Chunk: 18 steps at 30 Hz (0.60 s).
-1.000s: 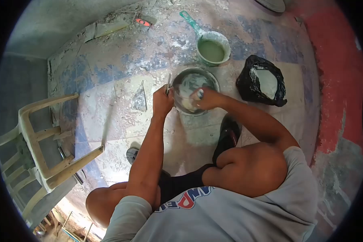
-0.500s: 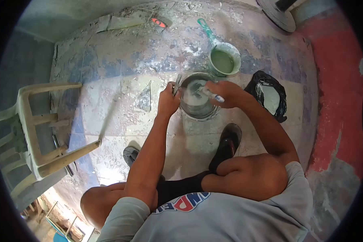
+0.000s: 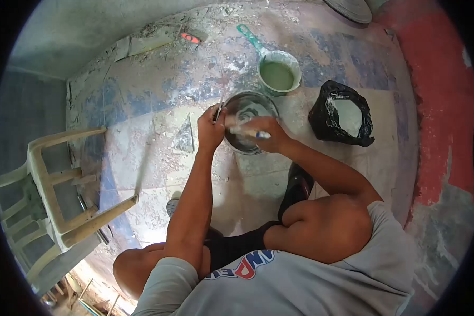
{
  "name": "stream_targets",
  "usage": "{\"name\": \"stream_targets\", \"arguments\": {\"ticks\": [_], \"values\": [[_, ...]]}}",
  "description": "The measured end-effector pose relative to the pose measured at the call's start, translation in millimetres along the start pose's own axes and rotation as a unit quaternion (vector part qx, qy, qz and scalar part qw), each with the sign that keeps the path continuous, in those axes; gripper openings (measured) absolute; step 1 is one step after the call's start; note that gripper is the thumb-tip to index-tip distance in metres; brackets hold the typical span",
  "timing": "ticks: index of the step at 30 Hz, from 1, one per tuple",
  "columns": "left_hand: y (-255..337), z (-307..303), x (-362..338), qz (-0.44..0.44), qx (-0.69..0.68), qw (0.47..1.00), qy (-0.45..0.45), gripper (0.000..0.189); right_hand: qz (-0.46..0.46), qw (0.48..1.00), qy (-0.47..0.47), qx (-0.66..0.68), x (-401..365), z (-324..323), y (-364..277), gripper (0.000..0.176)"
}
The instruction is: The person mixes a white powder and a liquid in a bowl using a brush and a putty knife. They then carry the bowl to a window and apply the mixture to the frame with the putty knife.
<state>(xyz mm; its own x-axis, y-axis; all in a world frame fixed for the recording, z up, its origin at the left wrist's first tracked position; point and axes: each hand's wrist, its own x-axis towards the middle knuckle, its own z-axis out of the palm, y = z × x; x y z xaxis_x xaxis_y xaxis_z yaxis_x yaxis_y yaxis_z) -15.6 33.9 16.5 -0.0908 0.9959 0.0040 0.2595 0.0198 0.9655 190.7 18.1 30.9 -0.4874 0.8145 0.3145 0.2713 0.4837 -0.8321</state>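
Note:
My left hand (image 3: 210,130) is closed around a thin, flat metal blade (image 3: 219,109) at the left rim of a round grey bowl (image 3: 247,151). Whether its fingers also grip the rim cannot be told. Inside the bowl is a wet, whitish-grey paste (image 3: 250,113). Over the bowl's right side, my right hand (image 3: 266,131) is closed on a hand tool with a pale handle and a blue-marked end (image 3: 262,135). Motion smears the tool's other end, which points left towards my left hand.
Beyond the bowl stands a green dipper (image 3: 276,76) of cloudy liquid. To the right sits an open black plastic bag (image 3: 321,118) of white powder (image 3: 348,116). A triangular shard (image 3: 184,136), an orange-red object (image 3: 190,38) and a plastic chair (image 3: 52,184) are on the stained floor.
My right hand has moved left across the bowl with its tool, whose working end is now blurred near my left hand. The whole view has shifted slightly.

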Motion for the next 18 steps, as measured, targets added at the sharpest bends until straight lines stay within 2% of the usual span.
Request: {"name": "stream_targets", "arguments": {"ticks": [1,3,4,6,7,9,10,11,12,13,15,16,18], "values": [[-2.3,-6.3,3.9,0.04,0.033,0.999,-0.003,0.019,0.001,0.996,-0.086,-0.002,-5.1,-8.9,2.1,0.026],[-3.5,-16.7,7.6,0.018,0.053,0.998,-0.041,0.018,0.017,0.977,-0.203,0.058,-8.9,-27.1,6.1,0.028],[-2.6,-19.3,9.1,0.004,0.03,0.997,-0.064,0.019,-0.004,0.974,-0.226,0.027,-5.0,-38.6,7.0,0.029],[3.0,-17.9,11.4,-0.004,0.023,0.997,-0.069,0.02,-0.017,0.984,-0.177,0.027,7.8,-57.0,10.4,0.029],[7.3,-15.2,12.9,-0.012,0.009,0.997,-0.074,0.021,-0.056,0.985,-0.161,-0.039,16.8,-62.8,16.0,0.032],[10.4,-15.5,18.0,-0.023,0.058,0.995,-0.082,0.024,-0.095,0.992,-0.045,-0.074,31.4,-57.6,19.6,0.033],[14.4,-14.1,20.0,-0.012,0.08,0.994,-0.069,0.025,-0.086,0.994,-0.044,-0.047,33.1,-54.8,20.8,0.034],[18.4,-15.2,19.3,-0.022,0.102,0.993,-0.063,0.024,-0.088,0.991,-0.077,-0.058,31.3,-49.9,19.6,0.035],[0.1,-12.2,21.3,0.038,0.07,0.996,-0.041,0.022,-0.088,0.988,-0.11,-0.071,22.1,-46.2,21.1,0.035],[7.4,-10.4,18.3,0.032,0.09,0.995,-0.039,0.021,-0.1,0.977,-0.141,-0.122,10.6,-37.5,25.0,0.037],[14.1,-12.5,18.3,0.045,0.132,0.99,-0.022,0.019,-0.049,0.958,-0.267,-0.09,4.7,-52.4,20.0,0.036],[17.4,-11.2,17.5,0.062,0.134,0.989,-0.004,0.019,-0.052,0.96,-0.263,-0.081,10.4,-65.1,10.1,0.029],[20.7,-5.3,16.2,0.079,0.133,0.987,0.033,0.021,-0.062,0.968,-0.233,-0.067,25.5,-72.7,11.4,0.03]]}}
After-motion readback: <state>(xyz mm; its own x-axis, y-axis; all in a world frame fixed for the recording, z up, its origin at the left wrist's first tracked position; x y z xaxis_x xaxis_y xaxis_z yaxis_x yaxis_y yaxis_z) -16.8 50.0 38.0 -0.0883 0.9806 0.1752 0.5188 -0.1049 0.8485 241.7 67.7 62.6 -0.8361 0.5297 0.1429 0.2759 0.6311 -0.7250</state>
